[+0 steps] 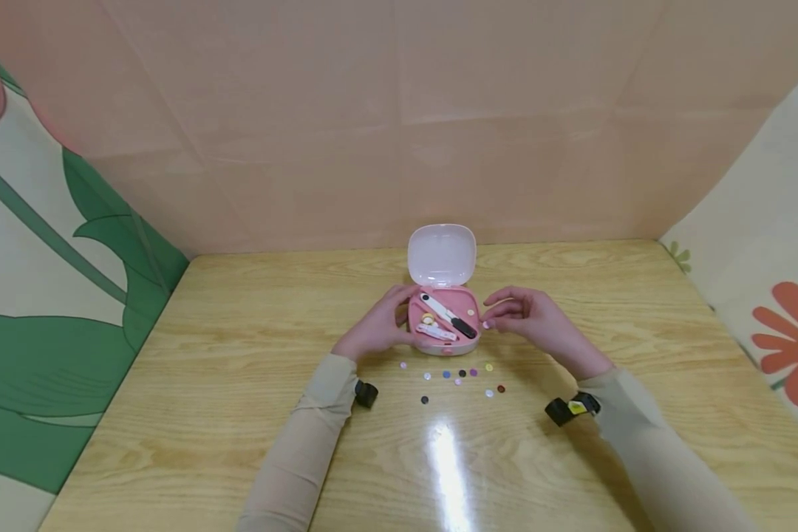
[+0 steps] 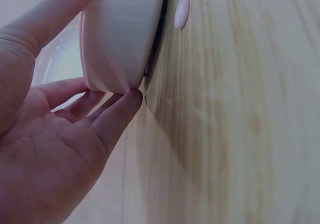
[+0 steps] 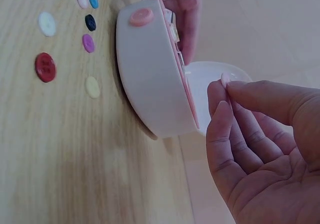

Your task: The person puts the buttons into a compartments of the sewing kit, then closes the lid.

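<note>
A small pink-and-white box (image 1: 447,347) stands on the table with its whitish lid (image 1: 442,255) raised at the back. My left hand (image 1: 382,323) grips the box's left side, the thumb at its front and the fingers round its far side, as the left wrist view shows. Just right of the box, my right hand (image 1: 528,321) pinches a pale pink button (image 3: 225,78) between thumb and index finger. Inside the box lie a white-and-black tool (image 1: 448,315) of unclear kind, a white patterned item (image 1: 436,332) and a small pale button (image 1: 471,312).
In front of the box, loose buttons are scattered on the wooden table (image 1: 239,355), among them a red button (image 3: 45,67), a white button (image 3: 47,24), a purple button (image 3: 88,43) and a yellow button (image 3: 92,87). A pinkish wall (image 1: 306,148) rises behind the table.
</note>
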The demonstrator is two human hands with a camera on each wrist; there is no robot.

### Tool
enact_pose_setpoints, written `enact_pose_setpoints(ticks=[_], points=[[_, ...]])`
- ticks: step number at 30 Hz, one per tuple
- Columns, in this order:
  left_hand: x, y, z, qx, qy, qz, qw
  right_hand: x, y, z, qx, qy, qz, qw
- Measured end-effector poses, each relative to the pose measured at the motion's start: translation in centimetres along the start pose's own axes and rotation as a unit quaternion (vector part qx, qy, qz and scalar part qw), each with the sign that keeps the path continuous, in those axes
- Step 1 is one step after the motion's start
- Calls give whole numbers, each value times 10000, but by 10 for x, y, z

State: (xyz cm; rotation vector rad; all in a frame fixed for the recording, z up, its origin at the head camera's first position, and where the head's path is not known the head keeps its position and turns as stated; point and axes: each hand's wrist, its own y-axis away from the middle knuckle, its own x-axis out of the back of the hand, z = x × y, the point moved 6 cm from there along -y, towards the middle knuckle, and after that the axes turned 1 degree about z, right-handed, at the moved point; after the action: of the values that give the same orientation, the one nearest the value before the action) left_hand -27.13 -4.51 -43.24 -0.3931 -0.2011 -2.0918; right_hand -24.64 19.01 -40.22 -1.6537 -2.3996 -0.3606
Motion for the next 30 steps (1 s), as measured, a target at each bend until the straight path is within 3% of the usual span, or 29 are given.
enact_pose_setpoints(ticks=[16, 30], points=[[0, 1, -1, -10, -65, 7, 10000, 1, -31, -2, -238, 367, 381, 9983], [0, 1, -1, -25, -48, -7, 10000, -4, -43, 5, -334, 100, 518, 9980]])
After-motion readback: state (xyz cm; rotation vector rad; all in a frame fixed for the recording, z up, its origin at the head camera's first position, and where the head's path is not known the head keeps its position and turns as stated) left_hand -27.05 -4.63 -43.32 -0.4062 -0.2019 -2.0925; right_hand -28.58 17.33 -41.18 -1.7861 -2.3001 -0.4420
